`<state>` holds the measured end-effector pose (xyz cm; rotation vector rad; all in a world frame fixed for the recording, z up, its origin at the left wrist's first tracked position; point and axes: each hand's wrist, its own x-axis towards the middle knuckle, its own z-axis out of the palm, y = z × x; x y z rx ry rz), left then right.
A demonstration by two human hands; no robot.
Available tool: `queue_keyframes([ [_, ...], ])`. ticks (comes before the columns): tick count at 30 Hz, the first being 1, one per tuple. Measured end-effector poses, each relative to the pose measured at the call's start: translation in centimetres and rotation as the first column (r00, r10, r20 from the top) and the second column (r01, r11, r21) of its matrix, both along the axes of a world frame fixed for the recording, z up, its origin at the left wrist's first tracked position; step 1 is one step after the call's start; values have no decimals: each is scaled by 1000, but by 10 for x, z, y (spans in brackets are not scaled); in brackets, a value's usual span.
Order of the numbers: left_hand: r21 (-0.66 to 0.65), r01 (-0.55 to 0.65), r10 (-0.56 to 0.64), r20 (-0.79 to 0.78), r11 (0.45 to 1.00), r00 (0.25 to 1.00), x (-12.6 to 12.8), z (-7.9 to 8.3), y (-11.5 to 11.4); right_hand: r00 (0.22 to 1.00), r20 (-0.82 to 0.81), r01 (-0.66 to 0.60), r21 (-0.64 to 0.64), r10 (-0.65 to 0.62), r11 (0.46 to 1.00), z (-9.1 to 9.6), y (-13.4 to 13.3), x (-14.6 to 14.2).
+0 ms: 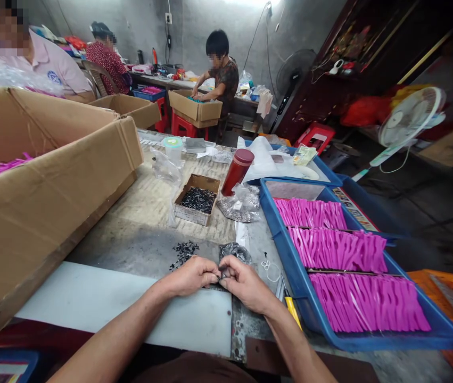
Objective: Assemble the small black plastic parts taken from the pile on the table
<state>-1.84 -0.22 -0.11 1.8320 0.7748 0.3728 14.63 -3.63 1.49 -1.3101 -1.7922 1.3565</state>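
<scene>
My left hand [196,274] and my right hand [243,282] meet over the front of the table, thumbs and forefingers pinched together. Something small and dark sits between the fingertips, too small to make out. Just beyond the left hand lies a loose pile of small black parts [184,252]. Behind the right hand is a clear plastic bag [236,252] with dark contents. A white board [130,306] lies flat under my forearms. Farther back stands an open carton [194,215] filled with small black pieces [199,199].
A blue tray [304,298] holds rows of magenta plastic pieces [338,250] on the right. A yellow-handled tool [292,313] lies beside it. A large cardboard box [62,213] fills the left. A red bottle [237,173] stands near a bag [242,205]. Several people sit beyond.
</scene>
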Motion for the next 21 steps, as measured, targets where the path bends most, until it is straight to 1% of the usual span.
queue_keyframes([
  [5, 36, 1, 0, -7, 999, 1000, 0, 3, -1, 1000, -13, -3, -13, 3, 1000, 1, 0, -2],
  [10, 39, -4, 4, -4, 999, 1000, 0, 2, -1, 1000, -5, 17, -4, -17, 1000, 2, 0, -2],
  [15, -20, -33, 33, 25, 999, 999, 0, 0, -1, 999, -32, 40, -1, -40, 999, 0, -1, -2],
  [18, -104, -115, 121, 56, 988, 991, 0, 4, -2, 996, -34, 87, 17, -87, 996, 0, -3, 1],
  [21, -190, -257, 275, 72, 948, 959, -4, 16, 3, 985, -37, 170, 53, -168, 984, -2, -5, 8],
])
